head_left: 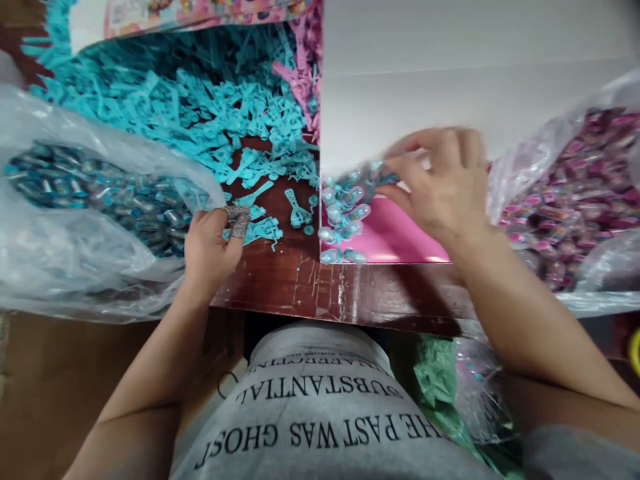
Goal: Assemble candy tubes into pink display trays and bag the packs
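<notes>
Both hands busy over the blue pieces at the desk's front edge.

The right hand (440,190) hovers curled over a small cluster of blue capsules (343,217) on the pink sheet (395,240), fingertips pinched on a few of them, though blur hides the exact grip. The left hand (213,243), a taped finger showing, grips the edge of the clear bag (75,220) full of blue capsules. Judging by the heap of blue plastic strips (200,107) on the desk (310,287), only a few look done and much remains.
</notes>
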The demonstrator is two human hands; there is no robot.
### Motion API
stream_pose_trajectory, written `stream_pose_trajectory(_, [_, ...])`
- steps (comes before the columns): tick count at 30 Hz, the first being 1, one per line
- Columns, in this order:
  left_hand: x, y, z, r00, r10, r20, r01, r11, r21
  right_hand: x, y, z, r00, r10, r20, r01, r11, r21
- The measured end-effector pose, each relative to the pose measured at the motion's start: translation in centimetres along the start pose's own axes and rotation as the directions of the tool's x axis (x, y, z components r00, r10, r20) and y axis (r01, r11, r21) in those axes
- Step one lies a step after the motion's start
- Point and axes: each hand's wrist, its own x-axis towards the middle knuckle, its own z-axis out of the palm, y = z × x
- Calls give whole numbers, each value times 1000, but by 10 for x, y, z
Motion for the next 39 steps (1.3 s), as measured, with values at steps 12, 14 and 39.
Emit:
stream_pose_trajectory(12, [-11, -23, 12, 953, 227, 201, -266, 944, 193, -10, -12, 9, 996, 40, -82, -34, 997, 75])
stream_pose_trajectory(14, [-9, -30, 16, 942, 269, 201, -306, 935, 180, -10, -12, 7, 989, 94, -111, -81, 989, 123])
stream_pose_trajectory(39, [38, 85, -7, 883, 458, -104, -470, 855, -221, -11, 12, 22, 981, 12, -196, 45, 957, 287])
